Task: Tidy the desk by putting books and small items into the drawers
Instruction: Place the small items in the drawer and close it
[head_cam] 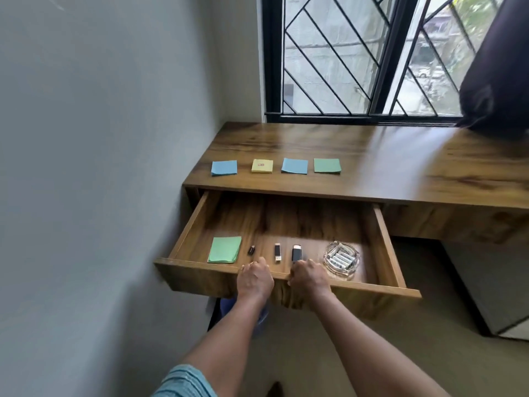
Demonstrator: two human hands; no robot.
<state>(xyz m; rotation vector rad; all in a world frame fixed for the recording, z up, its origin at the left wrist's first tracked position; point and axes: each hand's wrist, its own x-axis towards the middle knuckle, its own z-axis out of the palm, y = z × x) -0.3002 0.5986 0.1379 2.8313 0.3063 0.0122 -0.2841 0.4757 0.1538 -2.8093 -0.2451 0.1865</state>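
Both hands are on the drawer (372,286): the left hand (254,277) and the right hand (309,277) sit side by side, fingers curled over its front lip and gripping it, holding nothing else. Just beyond the left hand lie a green pad (224,250) and three small stick gadgets (277,252). Just right of the right hand stands a glass dish (341,270) of batteries (340,257). Well beyond both hands, up on the desk (400,167), lie the left blue pad (224,168), yellow pad (262,166), right blue pad (294,165) and far green pad (327,165).

I'd worry about a hard shove: fingers hooked inside the lip could get pinched against the desk, and the dish could slide and spill. Shutting now would also leave those four pads out. Pulling further might drop the drawer off its runners.
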